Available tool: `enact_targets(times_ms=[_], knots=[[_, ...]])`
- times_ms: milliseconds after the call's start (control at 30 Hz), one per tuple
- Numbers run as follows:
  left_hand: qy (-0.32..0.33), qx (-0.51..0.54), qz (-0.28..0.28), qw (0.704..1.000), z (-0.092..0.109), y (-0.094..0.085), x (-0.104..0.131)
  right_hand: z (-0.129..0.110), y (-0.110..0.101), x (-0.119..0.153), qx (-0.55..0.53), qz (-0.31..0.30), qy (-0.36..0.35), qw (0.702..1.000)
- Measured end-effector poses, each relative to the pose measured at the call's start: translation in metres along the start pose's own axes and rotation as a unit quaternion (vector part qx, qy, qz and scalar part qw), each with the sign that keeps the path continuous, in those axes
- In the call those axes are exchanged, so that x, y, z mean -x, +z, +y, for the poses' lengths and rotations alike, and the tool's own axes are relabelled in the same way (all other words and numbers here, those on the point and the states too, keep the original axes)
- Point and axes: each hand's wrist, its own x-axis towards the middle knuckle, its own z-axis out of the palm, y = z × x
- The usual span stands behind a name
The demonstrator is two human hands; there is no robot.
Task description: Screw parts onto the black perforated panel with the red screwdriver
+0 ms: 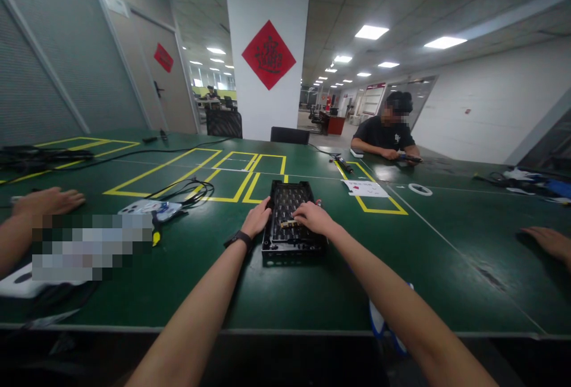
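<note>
A black open-topped metal case (292,250) sits on the green table straight in front of me, with rows of small shiny shapes inside. My left hand (257,219) holds its left side, fingers bent over the edge and a dark band on the wrist. Over the case's right half, my right hand (313,218) is closed with fingertips pinched at a small gold-coloured strip-like piece (289,224). That piece lies low over the case's interior; whether it touches the bottom is unclear. Part of the right side of the case is hidden by my right hand.
Yellow tape outlines (196,174) mark the green table (200,280). Cables and a white device (151,208) lie left, near another person's hand (49,201). To the right are a paper sheet (366,188), a white ring (420,189) and another hand (546,238). A person (386,131) sits opposite.
</note>
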Motion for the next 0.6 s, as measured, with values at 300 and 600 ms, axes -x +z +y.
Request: enact_targets(times_ms=[300, 600], knots=[[-0.012, -0.063, 0.014, 0.998, 0.008, 0.003, -0.006, 0.003, 0.006, -0.009, -0.068, 0.02, -0.012, 0.997], [-0.021, -0.061, 0.027, 0.998, 0.004, 0.008, -0.012, -0.026, 0.007, 0.033, -0.257, -0.002, -0.052, 0.965]])
